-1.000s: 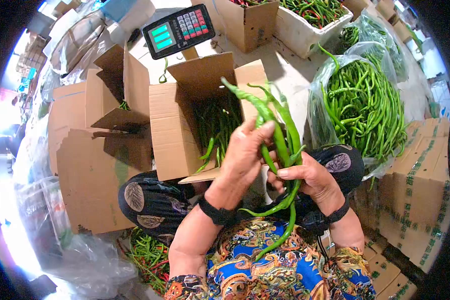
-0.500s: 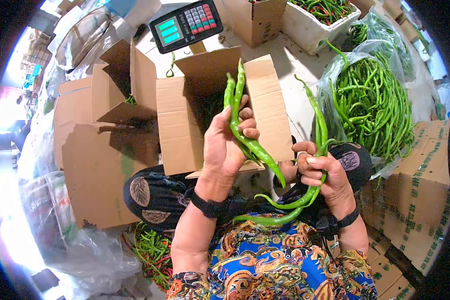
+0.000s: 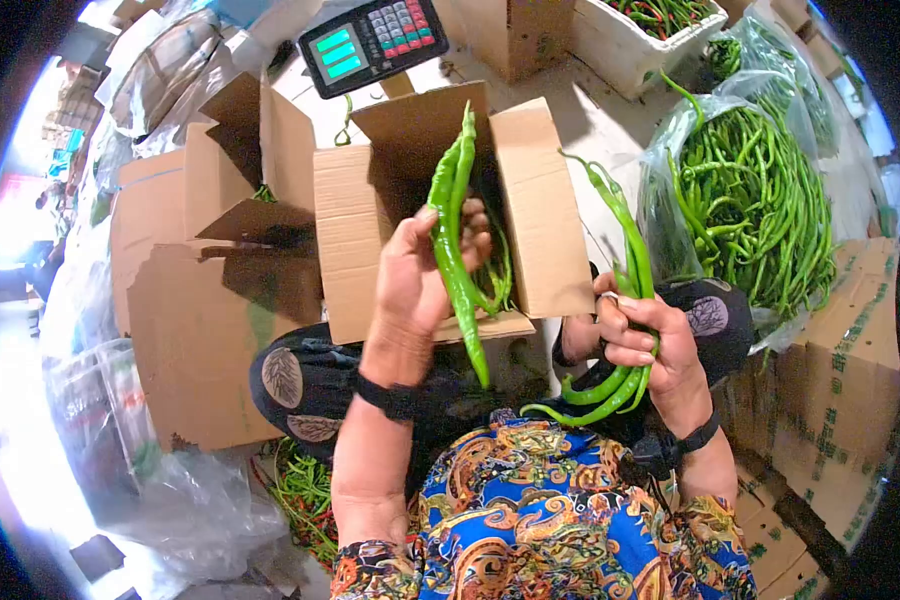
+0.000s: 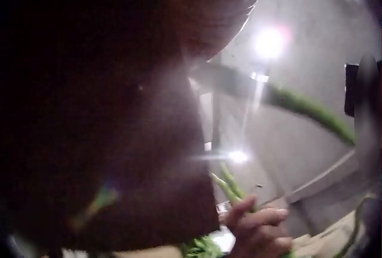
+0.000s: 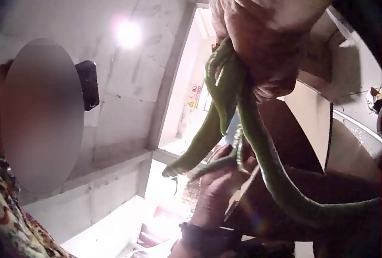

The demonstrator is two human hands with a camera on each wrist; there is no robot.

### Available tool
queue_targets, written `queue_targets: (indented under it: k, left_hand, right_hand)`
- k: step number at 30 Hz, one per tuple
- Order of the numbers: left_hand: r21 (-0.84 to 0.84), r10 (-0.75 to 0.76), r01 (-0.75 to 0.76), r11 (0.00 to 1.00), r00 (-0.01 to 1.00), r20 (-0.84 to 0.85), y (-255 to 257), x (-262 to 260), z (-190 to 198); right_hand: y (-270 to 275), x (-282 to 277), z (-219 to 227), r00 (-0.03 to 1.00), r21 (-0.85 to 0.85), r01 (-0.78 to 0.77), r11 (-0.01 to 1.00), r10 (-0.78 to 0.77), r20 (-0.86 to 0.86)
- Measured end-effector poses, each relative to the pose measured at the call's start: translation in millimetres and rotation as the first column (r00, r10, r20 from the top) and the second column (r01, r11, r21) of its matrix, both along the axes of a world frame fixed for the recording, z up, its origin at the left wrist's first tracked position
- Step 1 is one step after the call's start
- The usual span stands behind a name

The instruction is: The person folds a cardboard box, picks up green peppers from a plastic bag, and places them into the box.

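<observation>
Over an open cardboard box [image 3: 545,215], my left hand [image 3: 410,278] holds long green chili peppers [image 3: 451,245], their tips pointing up and down past the palm. Lower to the right, my right hand [image 3: 668,345] grips a small bunch of green chili peppers [image 3: 638,262] in curled fingers. Their curved ends hang below the fist, in front of the patterned shirt. Seen from the right wrist, the bunched peppers [image 5: 262,156] hang from the fist, with the left hand [image 5: 218,189] beyond. One pepper [image 4: 310,110] crosses the left wrist view, where the right hand [image 4: 259,228] also shows.
A scale display [image 3: 375,42] stands behind the box. To the right is a plastic bag of green peppers [image 3: 750,205]; a white foam box [image 3: 640,60] of peppers sits behind. More cardboard [image 3: 200,350] lies left, and loose peppers [image 3: 308,490] lie by the left leg.
My hands, together on one bunch a second ago, have moved apart. The left has gone left over the box with some peppers; the right keeps the others, lower on the right.
</observation>
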State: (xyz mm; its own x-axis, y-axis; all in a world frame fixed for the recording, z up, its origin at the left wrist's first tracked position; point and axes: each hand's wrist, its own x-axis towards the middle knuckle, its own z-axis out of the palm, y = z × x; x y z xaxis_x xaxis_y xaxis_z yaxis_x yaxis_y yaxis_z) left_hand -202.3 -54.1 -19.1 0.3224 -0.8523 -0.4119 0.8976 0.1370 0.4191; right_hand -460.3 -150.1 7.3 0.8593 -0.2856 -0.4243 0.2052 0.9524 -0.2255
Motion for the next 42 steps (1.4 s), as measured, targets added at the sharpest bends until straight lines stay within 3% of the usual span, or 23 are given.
queue_targets:
  k: [1, 2, 3, 4, 6, 7, 9, 11, 12, 13, 15, 16, 17, 21, 23, 24, 28, 32, 35, 37, 39, 41, 42]
  left_hand:
    - [0.182, -0.024, -0.029, 0.983, 0.958, 0.285, 1, 5, 0]
    - [0.480, -0.376, -0.148, 0.865, 0.442, 0.814, 7, 12, 6]
    - [0.478, -0.377, -0.136, 0.868, 0.444, 0.813, 7, 5, 15]
    - [0.397, -0.340, -0.291, 0.870, 0.227, 0.913, 10, -3, 26]
    - [0.351, -0.311, -0.187, 0.917, 0.215, 0.926, 23, -24, 58]
    - [0.350, -0.338, 0.050, 0.935, 0.415, 0.845, 29, -37, 72]
    - [0.299, -0.384, 0.470, 0.831, 0.093, 0.919, 34, -66, 68]
    - [0.256, -0.422, 0.583, 0.771, 0.166, 0.891, 37, -88, 53]
    - [0.331, -0.458, 0.568, 0.754, 0.093, 0.884, 40, -93, 50]
    - [0.328, -0.459, 0.572, 0.752, 0.095, 0.883, 41, -94, 46]
    - [0.324, -0.492, 0.417, 0.849, 0.404, 0.771, 44, -92, 39]
    - [0.362, -0.576, 0.449, 0.817, 0.594, 0.561, 44, -84, 40]
    - [0.231, -0.492, 0.439, 0.868, 0.704, 0.512, 44, -75, 38]
    - [0.145, -0.285, 0.248, 0.958, 0.891, 0.354, 49, -59, 33]
    - [0.138, -0.250, 0.216, 0.967, 0.912, 0.326, 48, -55, 35]
    - [0.137, -0.252, 0.218, 0.966, 0.911, 0.327, 49, -55, 34]
    - [0.110, -0.245, 0.220, 0.969, 0.915, 0.322, 40, -61, 35]
    - [0.187, -0.308, 0.254, 0.949, 0.873, 0.379, 34, -71, 45]
    - [0.207, -0.356, 0.295, 0.933, 0.847, 0.396, 25, -77, 50]
    - [0.280, -0.387, 0.281, 0.918, 0.790, 0.475, 17, -81, 51]
    - [0.312, -0.384, 0.251, 0.916, 0.771, 0.508, 5, -91, 55]
    - [0.201, -0.330, 0.265, 0.943, 0.666, 0.669, -5, -98, 55]
    - [0.287, -0.385, 0.258, 0.922, 0.550, 0.741, -8, -98, 49]
  right_hand:
    - [0, 0, 0, 0.999, 0.049, 0.032, 0.998, -0.034, 0.033]
    - [-1, -1, -1, 0.998, 0.079, 0.036, 0.996, -0.040, 0.050]
    - [-4, 0, -2, 0.996, 0.104, 0.039, 0.994, -0.046, 0.074]
    - [-4, 2, -2, 0.993, 0.114, 0.061, 0.992, -0.072, 0.090]
    - [-4, 6, 2, 0.989, 0.133, 0.105, 0.986, -0.117, 0.088]
    - [-7, 8, 3, 0.985, 0.148, 0.127, 0.981, -0.142, 0.097]
    - [-11, 13, 4, 0.976, 0.186, 0.132, 0.974, -0.160, 0.146]
    - [-13, 17, 8, 0.955, 0.198, 0.175, 0.964, -0.215, 0.202]
    - [-14, 18, 6, 0.951, 0.136, 0.189, 0.972, -0.216, 0.222]
    - [-18, 19, 6, 0.941, 0.113, 0.186, 0.976, -0.210, 0.265]
    - [-20, 22, 22, 0.939, -0.071, 0.333, 0.940, -0.338, -0.065]
    - [-27, 14, 12, 0.947, -0.083, 0.321, 0.943, -0.318, 0.045]
    - [-31, 9, 15, 0.949, -0.113, 0.316, 0.942, -0.314, 0.041]
    - [-35, -8, 18, 0.942, -0.209, 0.275, 0.938, -0.307, -0.135]
    - [-34, -16, 6, 0.978, -0.216, 0.208, 0.954, -0.207, 0.029]
    - [-28, -10, 12, 0.963, -0.227, 0.237, 0.945, -0.259, -0.070]
    - [-16, 6, 14, 0.967, -0.048, 0.246, 0.968, -0.242, 0.074]
    - [-11, 9, 1, 0.967, -0.058, 0.241, 0.969, -0.235, 0.101]
    - [-8, 6, -1, 0.981, -0.228, 0.190, 0.955, -0.176, 0.083]
    - [-1, 13, 8, 0.978, -0.409, 0.135, 0.903, -0.187, -0.090]
    - [6, 16, 8, 0.981, -0.389, 0.128, 0.912, -0.173, -0.084]
    - [15, 23, 12, 0.984, -0.409, 0.091, 0.908, -0.145, -0.103]
    - [18, 24, 7, 0.983, -0.386, 0.102, 0.917, -0.153, -0.103]
